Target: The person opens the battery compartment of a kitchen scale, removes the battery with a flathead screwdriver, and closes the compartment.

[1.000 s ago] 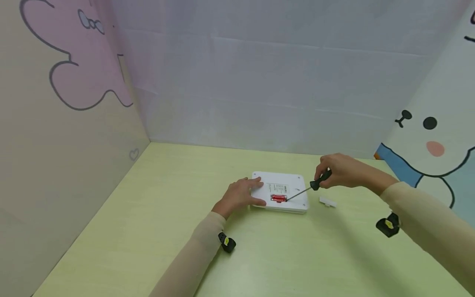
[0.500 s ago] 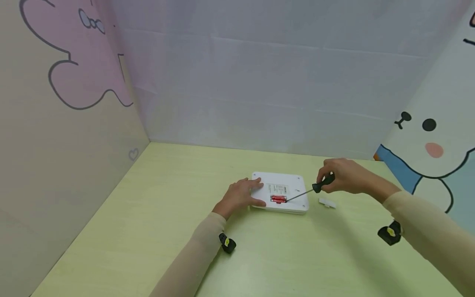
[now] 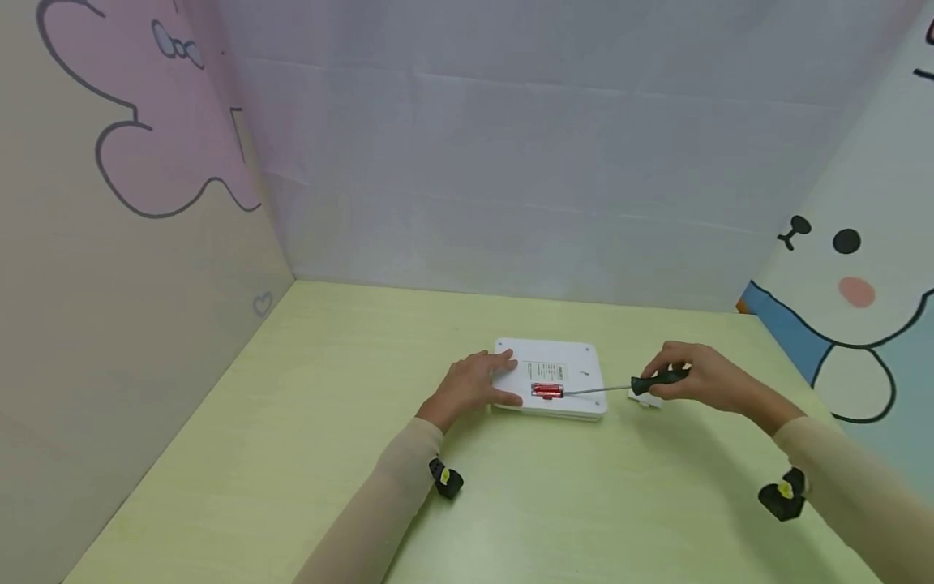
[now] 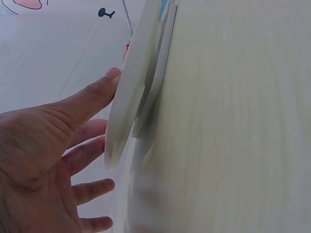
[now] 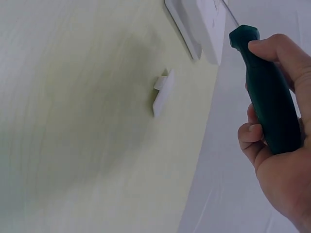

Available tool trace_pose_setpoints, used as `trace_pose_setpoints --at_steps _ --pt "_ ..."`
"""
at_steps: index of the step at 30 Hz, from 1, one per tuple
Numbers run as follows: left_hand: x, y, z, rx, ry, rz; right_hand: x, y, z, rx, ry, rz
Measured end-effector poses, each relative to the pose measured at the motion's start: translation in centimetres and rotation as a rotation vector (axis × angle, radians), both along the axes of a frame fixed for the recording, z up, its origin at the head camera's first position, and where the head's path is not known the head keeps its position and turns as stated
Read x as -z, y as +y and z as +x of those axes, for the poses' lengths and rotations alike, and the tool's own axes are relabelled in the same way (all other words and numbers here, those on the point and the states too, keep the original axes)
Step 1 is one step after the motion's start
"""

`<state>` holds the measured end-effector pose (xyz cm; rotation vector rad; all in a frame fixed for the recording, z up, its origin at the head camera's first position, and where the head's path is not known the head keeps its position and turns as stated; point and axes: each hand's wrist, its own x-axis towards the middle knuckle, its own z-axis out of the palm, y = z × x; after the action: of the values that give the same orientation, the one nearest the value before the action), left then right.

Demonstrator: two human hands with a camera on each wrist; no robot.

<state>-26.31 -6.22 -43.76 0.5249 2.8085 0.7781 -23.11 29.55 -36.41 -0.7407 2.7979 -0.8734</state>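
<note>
A white flat rectangular device [image 3: 569, 357] lies face down on the table, a printed label and corner dots on its upturned side. Red batteries [image 3: 547, 390] sit in its uncovered compartment. My left hand [image 3: 467, 383] rests across the device's left end, fingers spread, thumb [image 4: 99, 90] touching the edge. My right hand [image 3: 704, 375] grips the dark green handle of a screwdriver [image 5: 269, 92]. The thin shaft lies low and nearly level over the device, its tip at the right end of the batteries. Beneath the handle is a small white battery cover [image 5: 164, 92] on the table.
The pale yellow-green table [image 3: 328, 454] meets a grey-white back wall [image 3: 474, 178]. Side panels with cartoon drawings [image 3: 854, 292] stand at left and right. A black wrist camera [image 3: 784, 495] hangs below the right sleeve.
My right hand has moved down and to the right, tilting the screwdriver from steep to nearly level while its tip stays at the batteries. The left hand and the device have stayed in place.
</note>
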Motion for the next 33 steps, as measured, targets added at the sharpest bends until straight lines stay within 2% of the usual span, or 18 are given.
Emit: trace_pose_setpoints --at_steps 8,12,23,33 --pt "0.2 -0.2 -0.2 -0.018 -0.022 0.024 2.6 1.3 0.0 0.001 -0.018 -0.112" --pt "0.3 -0.2 -0.2 -0.018 -0.022 0.024 3.4 1.5 0.2 0.015 -0.031 -0.126" --pt "0.3 -0.2 -0.3 -0.016 -0.013 0.028 3.7 1.9 0.4 0.053 -0.069 -0.140" --pt "0.4 -0.1 -0.3 -0.024 -0.009 0.013 3.3 1.8 0.6 0.053 -0.062 -0.140"
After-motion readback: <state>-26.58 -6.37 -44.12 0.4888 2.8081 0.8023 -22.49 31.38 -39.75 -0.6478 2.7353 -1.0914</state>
